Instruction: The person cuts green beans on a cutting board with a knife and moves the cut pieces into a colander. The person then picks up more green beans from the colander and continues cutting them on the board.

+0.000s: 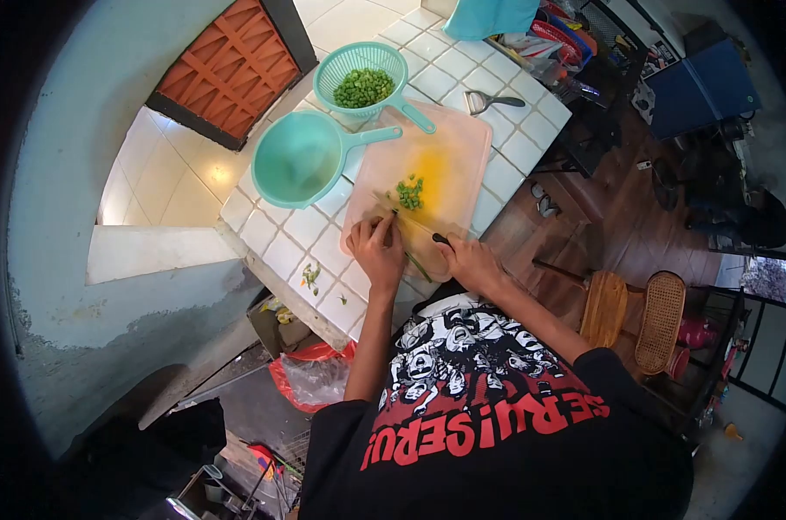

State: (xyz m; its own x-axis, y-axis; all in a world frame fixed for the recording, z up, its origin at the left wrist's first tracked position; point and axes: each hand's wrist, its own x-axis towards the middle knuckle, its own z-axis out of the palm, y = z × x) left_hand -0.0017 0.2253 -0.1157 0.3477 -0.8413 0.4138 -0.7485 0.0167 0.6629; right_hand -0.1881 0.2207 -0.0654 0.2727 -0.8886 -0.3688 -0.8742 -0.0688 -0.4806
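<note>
My right hand [471, 263] is closed around the black handle of a knife [441, 238]. Its blade points left across the pale pink cutting board [462, 143], toward my other fingers. My left hand [377, 249] pinches a thin green bean, whose tail [419, 267] sticks out below the hand over the board. Just beyond the fingertips lies a small heap of chopped green pieces [410, 192]. A yellow stain marks the board there. Past the board's far left corner, a teal colander [398, 62] with a handle holds many more chopped green pieces.
A teal long-handled bowl [297, 160] stands left of the board on the white tiled counter [284, 260]. A peeler [494, 101] lies at the right. Green trimmings [310, 276] sit near the left edge. A red plastic bag [310, 377] is below; a wooden chair [604, 308] stands right.
</note>
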